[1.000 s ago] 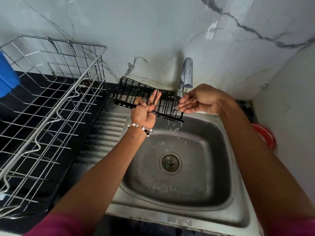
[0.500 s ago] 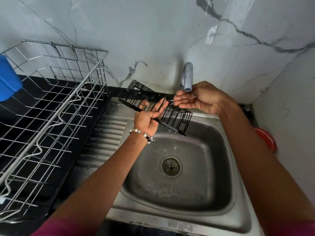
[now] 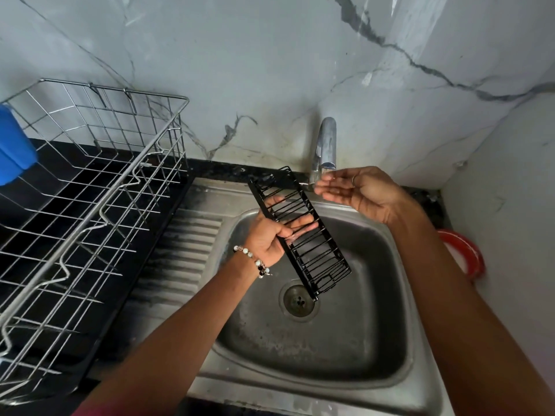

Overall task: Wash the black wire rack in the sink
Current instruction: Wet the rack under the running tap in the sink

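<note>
Currently held black wire rack (image 3: pixel 300 232) in left hand (image 3: pixel 267 235), fingers clamped, long axis sloping drainward from tap (image 3: pixel 326 145); right hand (image 3: pixel 360 193) open beside top end.

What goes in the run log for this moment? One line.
left hand holds rack over sink | right hand open under tap

A home kitchen: steel sink (image 3: pixel 414 340), tap (image 3: pixel 326 145), dish drainer (image 3: pixel 90 187).

We face a pale marble wall (image 3: pixel 240 55) with grey veins, meeting a plain side wall (image 3: pixel 516 205) on our right. Below runs a black countertop (image 3: pixel 60 205) bearing a steel dish drainer (image 3: pixel 90 181); the light is soft and even.
</note>
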Available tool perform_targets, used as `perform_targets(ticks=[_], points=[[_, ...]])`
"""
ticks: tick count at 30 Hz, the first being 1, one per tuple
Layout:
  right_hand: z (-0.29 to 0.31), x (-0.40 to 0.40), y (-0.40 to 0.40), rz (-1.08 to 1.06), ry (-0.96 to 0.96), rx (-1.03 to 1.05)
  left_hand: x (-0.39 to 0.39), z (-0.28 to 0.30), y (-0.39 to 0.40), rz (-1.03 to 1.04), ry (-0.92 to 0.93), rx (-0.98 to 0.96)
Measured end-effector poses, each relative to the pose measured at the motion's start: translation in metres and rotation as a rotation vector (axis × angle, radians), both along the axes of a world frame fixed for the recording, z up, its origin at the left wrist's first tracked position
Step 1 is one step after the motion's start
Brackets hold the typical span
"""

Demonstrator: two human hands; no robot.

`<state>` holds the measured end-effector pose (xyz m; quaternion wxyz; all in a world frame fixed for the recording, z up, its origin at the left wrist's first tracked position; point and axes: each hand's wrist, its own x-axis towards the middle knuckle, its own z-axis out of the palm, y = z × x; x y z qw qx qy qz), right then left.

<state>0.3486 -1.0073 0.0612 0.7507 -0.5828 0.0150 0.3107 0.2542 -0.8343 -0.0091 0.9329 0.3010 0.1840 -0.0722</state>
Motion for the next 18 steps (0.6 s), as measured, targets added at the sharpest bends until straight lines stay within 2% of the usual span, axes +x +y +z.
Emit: perform_targets(ticks=[2,5,6,10,12,13,15,18], points=[[-0.006,-0.002,-0.002,0.005,-0.009,-0.023,0.001,0.001,0.003,-0.003,0.004,0.012],[-0.008,-0.003,0.0,0.005,0.016,0.081,0.002,0.004,0.007,-0.002,0.027,0.062],[-0.008,-0.003,0.0,-0.014,0.011,0.046,0.001,0.004,0.008,-0.007,0.042,0.089],[-0.025,0.004,0.004,-0.126,-0.092,-0.255,-0.007,0.004,0.013,-0.105,0.098,0.215],[-0.036,-0.001,0.003,-0.064,-0.178,-0.464,-0.011,0.004,0.016,-0.163,0.117,0.253],[-0.043,-0.006,0.002,-0.015,-0.16,-0.504,-0.013,0.003,0.017,-0.197,0.122,0.265],[-0.055,-0.016,-0.002,0.072,-0.056,-0.465,-0.015,0.001,0.02,-0.252,0.124,0.27],[-0.077,-0.026,-0.007,0.086,0.031,-0.356,-0.017,-0.001,0.022,-0.286,0.12,0.277]])
